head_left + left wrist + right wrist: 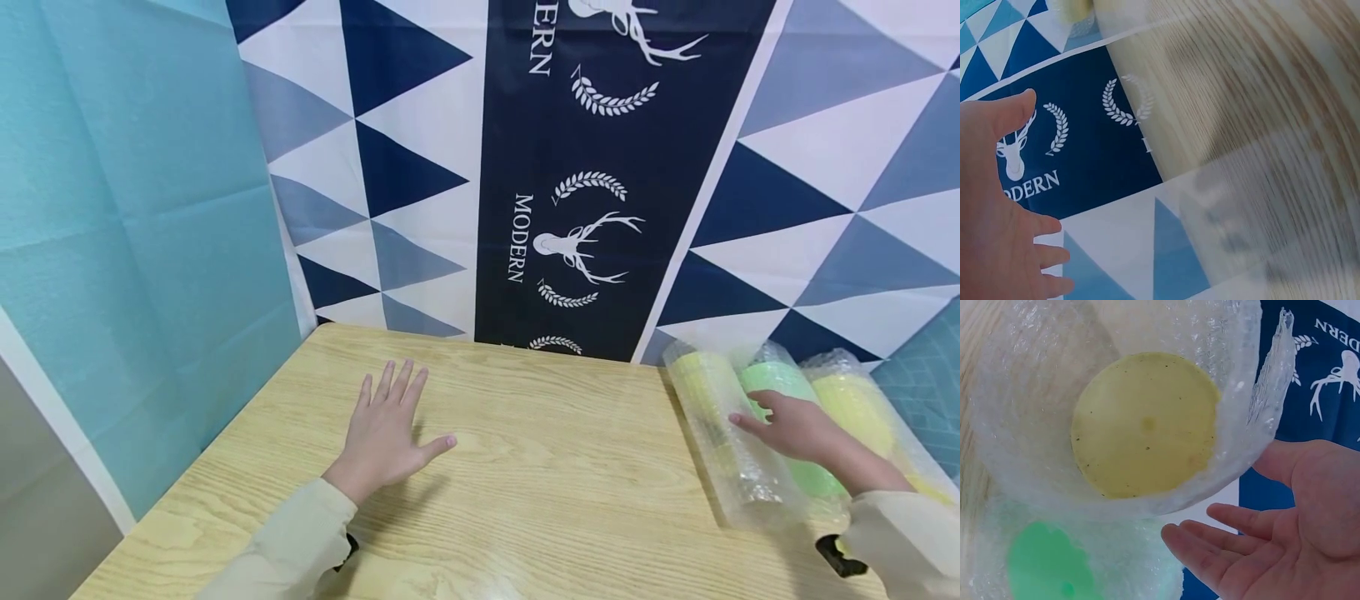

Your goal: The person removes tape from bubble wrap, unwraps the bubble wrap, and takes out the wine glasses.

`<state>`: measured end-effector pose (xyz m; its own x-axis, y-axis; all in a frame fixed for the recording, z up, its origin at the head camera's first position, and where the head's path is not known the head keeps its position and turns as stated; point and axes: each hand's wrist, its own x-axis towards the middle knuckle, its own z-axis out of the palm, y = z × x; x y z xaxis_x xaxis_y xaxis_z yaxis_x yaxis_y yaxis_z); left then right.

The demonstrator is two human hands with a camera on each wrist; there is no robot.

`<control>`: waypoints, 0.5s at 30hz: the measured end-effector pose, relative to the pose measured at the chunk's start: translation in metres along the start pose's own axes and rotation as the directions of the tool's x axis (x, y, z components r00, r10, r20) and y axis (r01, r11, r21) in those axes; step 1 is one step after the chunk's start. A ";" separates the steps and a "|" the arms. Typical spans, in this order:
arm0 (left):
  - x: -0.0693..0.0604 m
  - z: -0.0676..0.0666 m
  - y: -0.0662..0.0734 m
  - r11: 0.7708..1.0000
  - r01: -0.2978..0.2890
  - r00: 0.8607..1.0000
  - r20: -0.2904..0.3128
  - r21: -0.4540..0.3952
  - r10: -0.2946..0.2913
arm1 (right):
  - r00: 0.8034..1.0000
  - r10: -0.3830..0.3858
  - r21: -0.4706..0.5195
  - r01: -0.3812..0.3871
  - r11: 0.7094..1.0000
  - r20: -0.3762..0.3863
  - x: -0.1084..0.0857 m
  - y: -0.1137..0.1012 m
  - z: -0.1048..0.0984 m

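Observation:
My left hand (pixel 386 437) hovers above the wooden table with its fingers spread and nothing in it; the left wrist view shows its thumb and fingertips (pixel 1054 256) apart. My right hand (pixel 795 425) is over the bubble-wrapped rolls at the table's right side. Nearest to it are a roll with yellow contents (pixel 705 392) and one with green contents (pixel 780 379). Extended fingers (pixel 1204 553) show below the yellow roll's round end (pixel 1147 425) in the right wrist view. Whether the thumb touches the wrap cannot be told.
Another bubble-wrapped yellow roll (pixel 851 408) lies farthest right. The wooden table (pixel 525 467) ends at the back against a patterned cloth (pixel 420 167) with triangles and deer heads. A light blue cloth (pixel 150 208) hangs along the left side.

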<state>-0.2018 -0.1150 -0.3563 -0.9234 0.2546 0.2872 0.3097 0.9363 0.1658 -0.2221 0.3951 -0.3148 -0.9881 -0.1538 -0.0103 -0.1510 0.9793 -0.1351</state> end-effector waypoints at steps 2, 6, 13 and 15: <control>0.001 0.000 0.000 1.000 -0.003 1.000 0.000 0.006 0.003 | 1.000 0.004 0.005 -0.004 1.000 0.010 0.000 0.000 0.001; 0.002 -0.001 0.001 1.000 -0.005 1.000 -0.007 -0.004 0.005 | 0.999 0.018 0.023 -0.019 1.000 0.039 0.000 0.000 0.001; 0.006 -0.001 0.001 0.998 -0.034 0.998 -0.057 -0.061 0.030 | 0.988 0.053 0.066 -0.063 0.996 0.148 0.001 0.002 0.001; 0.008 0.000 -0.001 0.994 -0.037 0.997 -0.075 -0.100 0.030 | 0.984 0.062 0.074 -0.075 0.994 0.169 0.002 0.002 0.001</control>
<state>-0.2098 -0.1136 -0.3539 -0.8942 0.2633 0.3622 0.3648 0.8974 0.2482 -0.2243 0.3968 -0.3158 -0.9761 -0.1130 -0.1856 -0.0736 0.9756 -0.2069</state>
